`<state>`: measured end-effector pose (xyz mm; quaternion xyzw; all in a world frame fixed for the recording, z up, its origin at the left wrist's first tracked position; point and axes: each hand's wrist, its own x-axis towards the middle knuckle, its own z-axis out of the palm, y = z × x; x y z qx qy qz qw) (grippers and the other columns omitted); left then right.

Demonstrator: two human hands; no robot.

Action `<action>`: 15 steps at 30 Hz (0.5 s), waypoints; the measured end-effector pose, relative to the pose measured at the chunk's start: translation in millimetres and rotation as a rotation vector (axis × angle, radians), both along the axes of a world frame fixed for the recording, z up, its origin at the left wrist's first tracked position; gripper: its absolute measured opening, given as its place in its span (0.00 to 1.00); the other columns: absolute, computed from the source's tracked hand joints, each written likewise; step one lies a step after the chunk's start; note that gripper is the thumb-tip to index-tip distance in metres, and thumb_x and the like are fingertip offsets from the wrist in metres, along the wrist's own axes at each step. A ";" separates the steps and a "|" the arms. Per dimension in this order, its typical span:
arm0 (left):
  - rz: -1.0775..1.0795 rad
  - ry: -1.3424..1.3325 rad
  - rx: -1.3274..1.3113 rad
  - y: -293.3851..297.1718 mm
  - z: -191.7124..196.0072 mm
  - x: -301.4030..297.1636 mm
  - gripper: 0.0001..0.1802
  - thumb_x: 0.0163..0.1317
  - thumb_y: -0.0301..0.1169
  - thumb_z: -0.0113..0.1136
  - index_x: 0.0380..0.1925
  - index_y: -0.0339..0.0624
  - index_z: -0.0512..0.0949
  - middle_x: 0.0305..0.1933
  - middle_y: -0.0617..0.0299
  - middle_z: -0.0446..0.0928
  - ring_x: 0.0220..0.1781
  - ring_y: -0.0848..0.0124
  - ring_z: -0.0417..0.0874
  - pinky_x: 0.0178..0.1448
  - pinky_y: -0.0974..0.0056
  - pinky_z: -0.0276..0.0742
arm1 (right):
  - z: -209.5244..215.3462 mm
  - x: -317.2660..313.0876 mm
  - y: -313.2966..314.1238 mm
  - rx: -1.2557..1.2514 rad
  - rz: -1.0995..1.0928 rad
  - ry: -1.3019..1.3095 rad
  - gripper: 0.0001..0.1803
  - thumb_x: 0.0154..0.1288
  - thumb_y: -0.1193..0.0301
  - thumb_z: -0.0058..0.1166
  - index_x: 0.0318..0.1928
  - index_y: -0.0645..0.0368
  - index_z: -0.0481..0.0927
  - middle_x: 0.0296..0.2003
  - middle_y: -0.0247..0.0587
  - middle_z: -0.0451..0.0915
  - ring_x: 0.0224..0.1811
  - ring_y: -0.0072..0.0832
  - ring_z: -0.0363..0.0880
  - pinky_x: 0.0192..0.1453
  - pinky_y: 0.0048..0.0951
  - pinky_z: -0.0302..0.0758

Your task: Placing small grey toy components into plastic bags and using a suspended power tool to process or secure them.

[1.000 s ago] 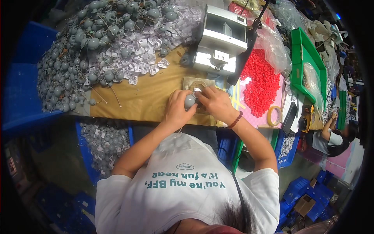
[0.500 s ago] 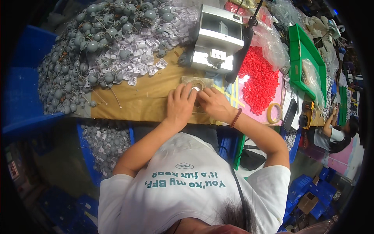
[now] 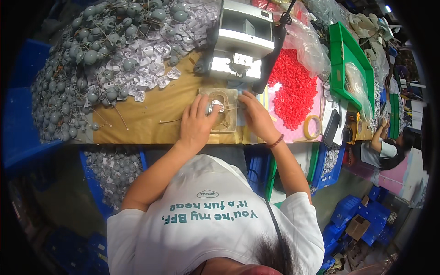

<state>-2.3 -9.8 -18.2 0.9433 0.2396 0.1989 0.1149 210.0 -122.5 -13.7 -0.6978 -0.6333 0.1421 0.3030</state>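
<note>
A square tan jig block (image 3: 232, 120) with a rounded recess lies on the brown-covered bench in front of me. In its recess sits a small white plate (image 3: 218, 105) with a grey rounded part (image 3: 209, 110) beside it. My left hand (image 3: 197, 121) is closed over the grey part, fingertips at the white plate and palm hiding most of it. A thin wire (image 3: 169, 121) sticks out to the left of this hand. My right hand (image 3: 258, 118) rests at the block's right edge, fingers apart and holding nothing.
Grey ball-shaped parts with wires (image 3: 91, 57) and white plates (image 3: 149, 75) pile up at left. A white machine (image 3: 243, 41) stands behind the block. Red small parts (image 3: 293, 87), a tape roll (image 3: 312, 127) and a green tray (image 3: 338, 68) lie at right.
My right hand has moved off the middle of the block to its right edge, uncovering the recess and white plate. My left hand stays at the block's left side. The whole view has shifted.
</note>
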 end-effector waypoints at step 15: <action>-0.082 -0.097 -0.045 11.6 -8.4 -4.0 0.26 0.53 0.17 0.56 0.53 0.48 0.80 0.71 0.39 0.60 0.72 0.43 0.64 0.65 0.53 0.74 | 29.3 -11.8 27.7 -0.033 -0.414 1.857 0.16 0.67 0.81 0.51 0.55 0.67 0.75 0.49 0.50 0.80 0.26 0.20 0.77 0.23 0.12 0.69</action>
